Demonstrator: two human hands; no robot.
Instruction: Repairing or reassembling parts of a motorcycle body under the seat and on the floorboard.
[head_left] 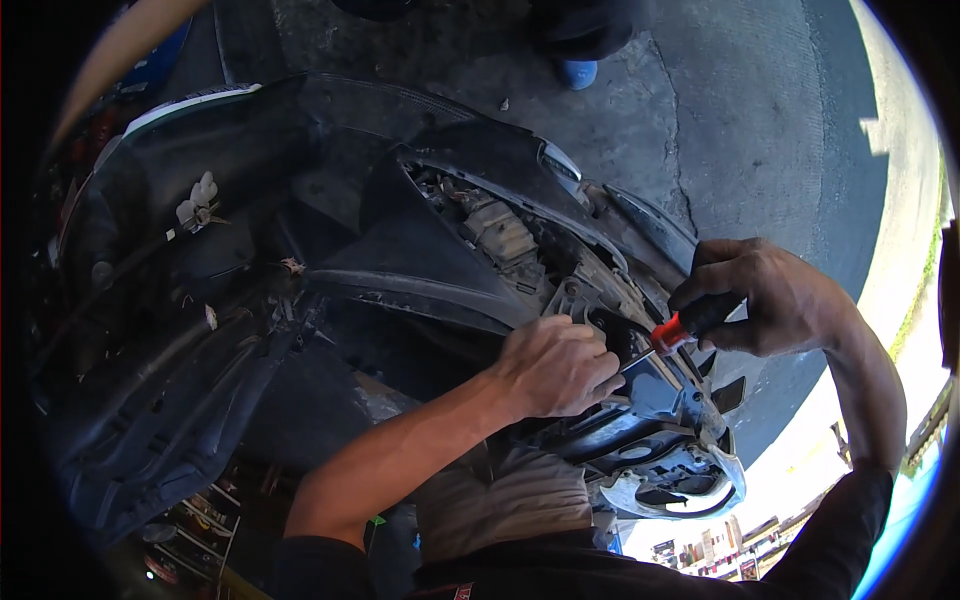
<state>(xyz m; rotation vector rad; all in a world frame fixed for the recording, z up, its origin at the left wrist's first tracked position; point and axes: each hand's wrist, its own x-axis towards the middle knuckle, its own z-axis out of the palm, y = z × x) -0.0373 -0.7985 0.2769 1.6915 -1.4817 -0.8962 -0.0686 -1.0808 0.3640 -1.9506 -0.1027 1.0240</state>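
Observation:
My right hand (765,298) is wrapped round the handle of a screwdriver (672,334), red near the shaft and black at the back. Its thin metal shaft slants down and left toward the fingertips of my left hand (562,368). That hand is closed, fingers curled and back turned up; what is pinched in it, if anything, is hidden. Both hands are over an opened vehicle front (650,395) with bare brackets and metal parts. Just beyond my left hand, a dusty grey ribbed part (503,237) sits in a gap between dark panels.
A large dark body panel (400,290) stretches left from my hands, with a white clip-like piece (198,203) on it. Another person's forearm (125,60) enters at upper left. Someone in dark clothing (590,25) is at the top. Cracked grey floor (730,120) lies beyond, sunlit at far right.

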